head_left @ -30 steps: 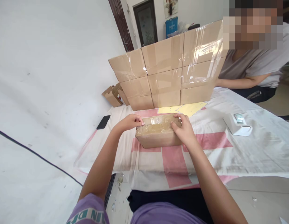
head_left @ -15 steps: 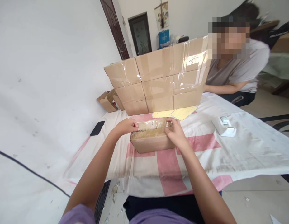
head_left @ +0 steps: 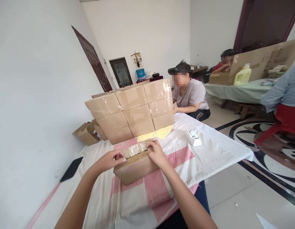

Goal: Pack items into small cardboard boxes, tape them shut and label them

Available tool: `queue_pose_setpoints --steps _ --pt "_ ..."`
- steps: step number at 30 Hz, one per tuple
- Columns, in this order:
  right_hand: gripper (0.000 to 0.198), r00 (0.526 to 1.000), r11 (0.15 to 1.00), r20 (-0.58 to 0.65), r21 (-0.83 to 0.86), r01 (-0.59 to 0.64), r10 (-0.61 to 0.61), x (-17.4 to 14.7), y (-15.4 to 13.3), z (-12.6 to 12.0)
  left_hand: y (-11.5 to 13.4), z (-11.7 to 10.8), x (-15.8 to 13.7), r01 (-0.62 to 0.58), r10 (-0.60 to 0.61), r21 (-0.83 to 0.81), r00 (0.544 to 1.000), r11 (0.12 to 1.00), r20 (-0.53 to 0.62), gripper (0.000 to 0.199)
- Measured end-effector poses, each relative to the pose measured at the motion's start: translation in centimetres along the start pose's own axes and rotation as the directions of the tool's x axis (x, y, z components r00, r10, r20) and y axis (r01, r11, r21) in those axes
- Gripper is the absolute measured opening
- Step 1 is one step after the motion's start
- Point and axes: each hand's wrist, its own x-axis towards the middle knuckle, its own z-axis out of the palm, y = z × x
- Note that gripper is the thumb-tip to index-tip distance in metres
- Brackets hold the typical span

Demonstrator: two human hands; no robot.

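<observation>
A small cardboard box [head_left: 137, 168] rests on the cloth-covered table in front of me, with shiny clear tape [head_left: 136, 149] across its top. A dark narrow gap shows along the top seam. My left hand [head_left: 112, 160] has its fingers curled on the top at the left end. At the right end, my right hand [head_left: 156, 153] is closed over the seam edge, thumb and fingers pinched together. The fingertips partly hide what they grip. Just behind the box stand yellow sheets [head_left: 163, 132] lying flat and a stack of taped cardboard boxes [head_left: 138, 117].
A white device [head_left: 193, 138] sits right of the box, and a black flat object [head_left: 71, 169] lies at the table's left edge. An open carton [head_left: 86, 133] is at the back left. A co-worker [head_left: 191, 95] crouches beyond the stack. Others sit by a green-covered table [head_left: 217, 90].
My view has swung right and up, bringing the other table and more people into sight. Both hands stay on the box, and a dark gap now shows along its seam.
</observation>
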Motion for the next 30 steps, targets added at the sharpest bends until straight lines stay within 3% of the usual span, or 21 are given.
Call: queue_pose_setpoints --steps 11,16,21,30 --pt "0.019 0.999 0.999 -0.053 -0.041 -0.012 0.010 -0.2 -0.4 0.0 -0.3 0.6 -0.3 -0.023 0.023 0.047 1.000 0.999 -0.012 0.030" --pt "0.019 0.997 0.999 -0.074 -0.048 -0.020 0.016 -0.4 -0.6 0.0 -0.8 1.6 0.0 -0.013 0.019 0.084 0.998 0.996 -0.067 0.034" --pt "0.018 0.997 0.999 -0.073 -0.043 -0.030 0.027 -0.6 -0.9 -0.1 -1.1 1.9 -0.5 0.039 -0.025 0.120 0.993 0.992 -0.116 0.040" --pt "0.022 0.997 0.999 -0.062 0.018 -0.048 0.049 -0.9 -1.1 -0.2 -1.8 2.3 -0.1 0.093 -0.075 0.228 0.993 0.969 -0.086 0.037"
